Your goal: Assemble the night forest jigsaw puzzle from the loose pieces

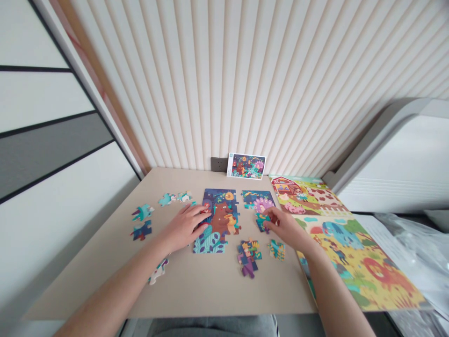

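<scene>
My left hand (pixel 185 228) is lying flat and open, its fingertips pressing on the joined puzzle block (pixel 220 220) in the middle of the desk (pixel 196 290). My right hand (pixel 286 228) is pinching a teal piece (pixel 261 222) just below the peacock section (pixel 258 200). Loose pieces (pixel 248 256) are lying nearby, and a farm puzzle (pixel 336 234) is spreading out to the right.

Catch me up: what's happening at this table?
A person is assembling a jigsaw on the table. The left hand rests on the assembled bear section; the right hand pinches a teal piece just below the peacock section. More loose pieces lie around, and a reference card leans against the wall.
</scene>
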